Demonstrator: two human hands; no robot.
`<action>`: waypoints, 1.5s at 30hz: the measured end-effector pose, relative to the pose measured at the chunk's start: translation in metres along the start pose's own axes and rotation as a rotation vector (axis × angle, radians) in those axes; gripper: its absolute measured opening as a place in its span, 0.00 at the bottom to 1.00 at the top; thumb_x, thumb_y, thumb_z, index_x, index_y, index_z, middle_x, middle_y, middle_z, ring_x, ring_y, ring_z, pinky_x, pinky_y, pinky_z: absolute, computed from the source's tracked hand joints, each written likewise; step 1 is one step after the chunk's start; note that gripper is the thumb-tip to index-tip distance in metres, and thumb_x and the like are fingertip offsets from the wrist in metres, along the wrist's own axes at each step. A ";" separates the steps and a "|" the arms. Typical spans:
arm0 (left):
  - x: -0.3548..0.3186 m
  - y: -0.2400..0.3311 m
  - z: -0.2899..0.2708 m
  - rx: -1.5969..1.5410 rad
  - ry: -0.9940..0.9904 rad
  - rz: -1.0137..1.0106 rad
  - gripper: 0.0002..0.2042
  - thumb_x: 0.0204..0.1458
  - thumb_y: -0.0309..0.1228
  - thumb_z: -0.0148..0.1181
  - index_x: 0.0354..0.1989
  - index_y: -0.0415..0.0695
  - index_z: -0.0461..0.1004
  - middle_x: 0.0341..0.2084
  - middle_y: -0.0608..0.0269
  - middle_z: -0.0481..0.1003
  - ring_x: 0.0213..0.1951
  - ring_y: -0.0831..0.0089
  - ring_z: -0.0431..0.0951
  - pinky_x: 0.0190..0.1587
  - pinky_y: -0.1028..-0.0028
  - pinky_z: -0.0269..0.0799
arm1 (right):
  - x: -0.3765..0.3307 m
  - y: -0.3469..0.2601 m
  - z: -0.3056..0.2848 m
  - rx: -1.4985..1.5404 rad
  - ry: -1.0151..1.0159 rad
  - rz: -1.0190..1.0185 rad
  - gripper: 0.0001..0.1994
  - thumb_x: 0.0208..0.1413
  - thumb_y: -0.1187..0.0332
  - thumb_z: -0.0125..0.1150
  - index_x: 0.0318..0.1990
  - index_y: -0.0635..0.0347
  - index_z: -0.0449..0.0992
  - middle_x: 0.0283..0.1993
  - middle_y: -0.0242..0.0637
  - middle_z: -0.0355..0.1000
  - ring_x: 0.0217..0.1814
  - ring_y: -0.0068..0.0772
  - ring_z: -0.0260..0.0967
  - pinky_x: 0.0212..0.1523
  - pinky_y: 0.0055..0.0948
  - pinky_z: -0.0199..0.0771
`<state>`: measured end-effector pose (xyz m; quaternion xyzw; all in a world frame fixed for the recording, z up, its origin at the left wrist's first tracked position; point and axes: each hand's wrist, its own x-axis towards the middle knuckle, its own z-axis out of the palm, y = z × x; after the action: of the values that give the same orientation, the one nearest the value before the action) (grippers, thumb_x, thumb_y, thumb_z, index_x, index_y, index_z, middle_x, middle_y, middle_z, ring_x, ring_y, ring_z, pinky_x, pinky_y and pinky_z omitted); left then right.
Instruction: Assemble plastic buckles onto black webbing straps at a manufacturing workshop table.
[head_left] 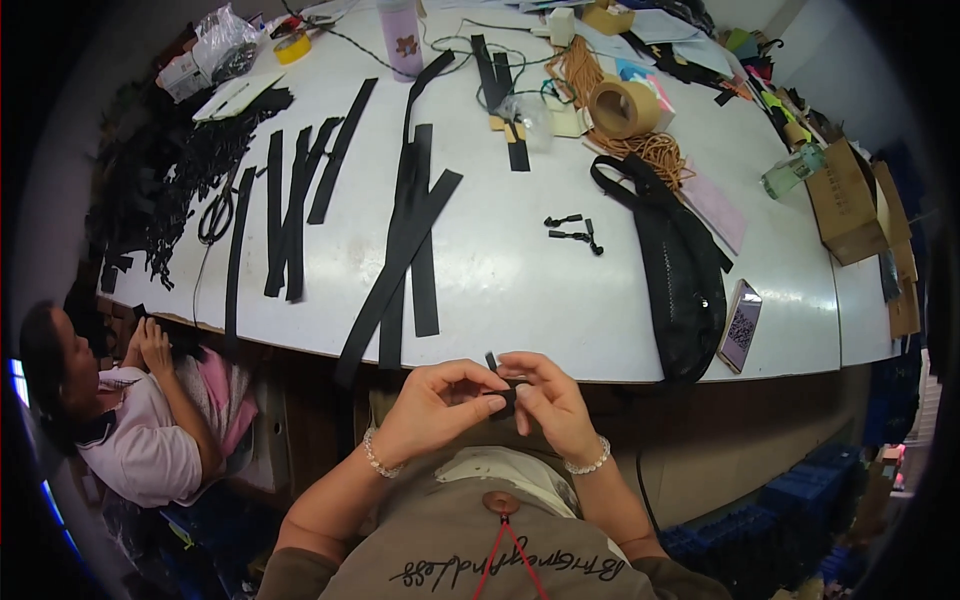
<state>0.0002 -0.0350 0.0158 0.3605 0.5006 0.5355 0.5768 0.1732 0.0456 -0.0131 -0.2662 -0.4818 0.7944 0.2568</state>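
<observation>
Between my two hands, just off the table's near edge, is a small black strap piece (507, 398) with a thin end poking up. My left hand (447, 400) pinches it between thumb and fingertips. The fingers of my right hand (548, 398) are curled round its other side, with the thumb against it. Part of the piece is hidden by my fingers. Beyond my hands lie long black webbing straps (424, 230), some crossing each other. Small black cord pulls (578, 236) rest on the table to the right of them.
A black sling bag (672, 270) and a phone (740, 325) lie at the right edge of the white table (530, 300). Scissors (216, 215) and a heap of black pieces (160, 190) are at left. Tape (625, 108) and orange cord stand farther back. A co-worker (150, 420) sits at lower left.
</observation>
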 end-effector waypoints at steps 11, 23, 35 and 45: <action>0.009 0.062 -0.014 0.405 -0.101 0.079 0.06 0.50 0.21 0.59 0.37 0.39 0.78 0.31 0.66 0.75 0.32 0.83 0.73 0.35 0.82 0.70 | 0.022 -0.034 0.016 -0.021 -0.225 0.024 0.23 0.56 0.80 0.45 0.61 0.63 0.59 0.40 0.34 0.72 0.18 0.12 0.59 0.18 0.13 0.61; 0.022 0.119 -0.020 0.588 -0.168 0.073 0.09 0.47 0.30 0.64 0.32 0.38 0.78 0.20 0.64 0.76 0.22 0.85 0.72 0.26 0.81 0.69 | 0.041 -0.045 0.026 -0.077 -0.105 -0.220 0.05 0.55 0.78 0.57 0.38 0.67 0.76 0.28 0.30 0.72 0.23 0.15 0.67 0.23 0.14 0.69; 0.037 0.123 -0.027 0.284 -0.270 -0.129 0.11 0.55 0.34 0.59 0.30 0.37 0.75 0.21 0.70 0.74 0.22 0.86 0.71 0.25 0.85 0.68 | 0.043 -0.032 0.036 -0.059 -0.168 -0.425 0.05 0.57 0.76 0.55 0.39 0.68 0.75 0.34 0.32 0.74 0.34 0.18 0.69 0.35 0.17 0.69; 0.025 0.105 -0.023 0.027 -0.268 -0.147 0.10 0.56 0.35 0.57 0.29 0.40 0.75 0.23 0.72 0.74 0.22 0.88 0.68 0.25 0.86 0.64 | 0.036 -0.021 0.042 0.078 -0.246 -0.468 0.05 0.57 0.77 0.55 0.39 0.69 0.74 0.35 0.34 0.72 0.39 0.22 0.70 0.41 0.20 0.69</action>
<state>-0.0512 0.0040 0.1059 0.3988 0.4514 0.4321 0.6712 0.1221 0.0521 0.0161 -0.0387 -0.5267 0.7577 0.3834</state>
